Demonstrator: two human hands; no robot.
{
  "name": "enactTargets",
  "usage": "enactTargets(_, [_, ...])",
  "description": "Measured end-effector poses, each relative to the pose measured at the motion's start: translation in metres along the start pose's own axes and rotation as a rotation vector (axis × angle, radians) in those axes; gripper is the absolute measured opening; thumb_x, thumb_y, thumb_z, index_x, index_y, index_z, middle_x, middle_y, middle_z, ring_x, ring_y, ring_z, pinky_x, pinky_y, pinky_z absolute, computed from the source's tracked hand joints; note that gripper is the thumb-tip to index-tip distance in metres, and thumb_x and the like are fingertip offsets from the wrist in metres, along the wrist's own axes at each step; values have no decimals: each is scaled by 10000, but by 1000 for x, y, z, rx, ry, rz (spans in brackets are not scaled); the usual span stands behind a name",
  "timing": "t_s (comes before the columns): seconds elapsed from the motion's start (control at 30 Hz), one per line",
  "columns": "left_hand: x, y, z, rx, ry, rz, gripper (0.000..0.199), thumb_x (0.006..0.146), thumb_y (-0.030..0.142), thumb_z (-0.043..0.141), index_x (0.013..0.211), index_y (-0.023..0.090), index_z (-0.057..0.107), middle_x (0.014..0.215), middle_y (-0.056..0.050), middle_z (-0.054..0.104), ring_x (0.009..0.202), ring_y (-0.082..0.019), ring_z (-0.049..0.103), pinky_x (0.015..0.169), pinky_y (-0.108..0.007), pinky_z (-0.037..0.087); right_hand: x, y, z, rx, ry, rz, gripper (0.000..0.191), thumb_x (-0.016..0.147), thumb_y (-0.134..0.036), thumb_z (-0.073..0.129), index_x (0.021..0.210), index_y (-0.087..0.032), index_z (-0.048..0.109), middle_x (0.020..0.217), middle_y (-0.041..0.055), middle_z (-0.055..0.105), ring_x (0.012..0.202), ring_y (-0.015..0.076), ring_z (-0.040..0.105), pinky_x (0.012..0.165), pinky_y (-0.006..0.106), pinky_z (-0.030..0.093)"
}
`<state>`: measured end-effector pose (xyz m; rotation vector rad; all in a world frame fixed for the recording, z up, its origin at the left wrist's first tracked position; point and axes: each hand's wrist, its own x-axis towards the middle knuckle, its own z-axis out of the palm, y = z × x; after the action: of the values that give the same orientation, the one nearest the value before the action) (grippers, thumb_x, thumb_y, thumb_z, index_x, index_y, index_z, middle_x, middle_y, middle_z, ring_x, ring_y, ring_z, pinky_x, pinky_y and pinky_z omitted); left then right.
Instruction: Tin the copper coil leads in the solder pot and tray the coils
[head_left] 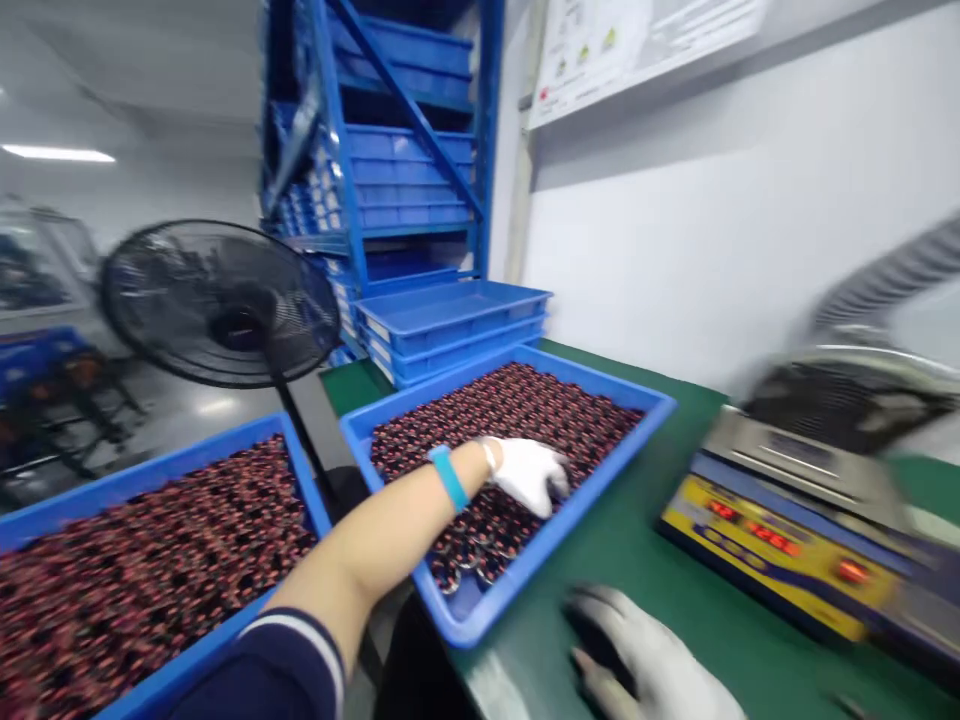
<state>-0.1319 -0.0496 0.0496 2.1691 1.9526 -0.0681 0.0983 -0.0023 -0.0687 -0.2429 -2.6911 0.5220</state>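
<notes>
Wearing white gloves, you had your two hands well apart. Your left hand (529, 475), with a turquoise band (448, 478) round the forearm, was over the near half of a blue rectangular plastic tray (574, 515), fingers bent down at the small dark and reddish parts (480, 410) covering most of its floor; can't tell if they gripped any. Your right hand (649, 650) was blurred over the green tabletop (622, 530), near a yellow-and-blue digital scale (780, 545) with lit red digits; can't tell if it held anything. The tray sat on the tabletop. To its left was a second blue plastic tray (304, 470) of similar parts, near a black round-caged fan (240, 325). Stacked shallow blue trays (465, 310) stood beyond, by a blue metal rack (489, 130).
</notes>
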Motion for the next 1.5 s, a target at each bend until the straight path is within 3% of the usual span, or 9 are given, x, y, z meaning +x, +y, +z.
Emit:
enactTargets(0.2, [9,1,16,92,51,-44,394,594,441,650,925,236,711,1311,-96,524,1216,-360,434,967,-470,395,3,-19,-15,24,-73,49,329,754,-295,516,1054,-192,605,1107,93,614,970,231,593,823,350,501])
enactTargets(0.5, [11,9,13,37,145,-79,125,647,281,592,663,219,700,1304,-26,545,1256,-280,414,1021,-403,361,-3,-17,-16,60,-19,-11,306,734,-269,547,1028,-187,579,1104,76,606,926,218,579,772,330,467])
enactTargets(0.73, [1,-7,-6,-171,205,-111,198,696,325,523,642,216,680,1101,-3,668,1213,-189,481,970,-262,414,-1,-12,-17,49,-34,-49,323,751,-285,538,1055,-184,574,1106,80,601,890,206,583,747,321,461])
enactTargets(0.87, [-5,-9,-12,-490,366,-122,185,666,356,579,605,206,668,1137,-27,653,1212,-234,484,988,-317,410,-4,-10,-15,80,-18,-42,321,746,-290,548,1047,-182,579,1109,74,603,885,211,587,745,325,466])
enactTargets(0.97, [-5,4,-12,-694,406,-123,166,633,351,631,604,194,674,1198,-47,622,1173,-268,517,967,-355,436,-3,-11,-12,178,94,51,354,745,-284,556,1087,-191,559,1142,72,585,955,214,577,798,332,474])
enactTargets(1.1, [-1,28,-10,-771,448,-153,165,609,353,665,598,189,671,1231,-54,602,1143,-284,538,949,-379,456,15,-10,-6,367,390,249,534,730,-271,576,1245,-214,447,1210,74,534,985,190,571,866,336,480])
enactTargets(1.23, [2,34,-9,-832,446,-195,188,595,372,692,594,188,651,1164,-66,640,1151,-279,531,966,-383,444,47,-6,-1,437,598,237,657,698,-297,606,1307,-186,384,1297,96,459,1155,215,480,1001,353,405])
enactTargets(1.33, [2,26,-7,-873,400,-160,182,624,365,686,627,187,647,1138,-69,651,1188,-260,498,1000,-375,405,67,-2,1,400,602,145,653,717,-305,578,1321,-154,380,1316,102,444,1245,226,387,1075,365,316])
enactTargets(1.5, [3,13,-1,-917,394,-108,195,655,356,675,687,165,649,1098,-87,655,1040,-243,572,957,-378,417,89,7,-6,238,423,127,572,784,-227,466,1339,-112,391,1309,137,446,1261,256,341,1089,424,248])
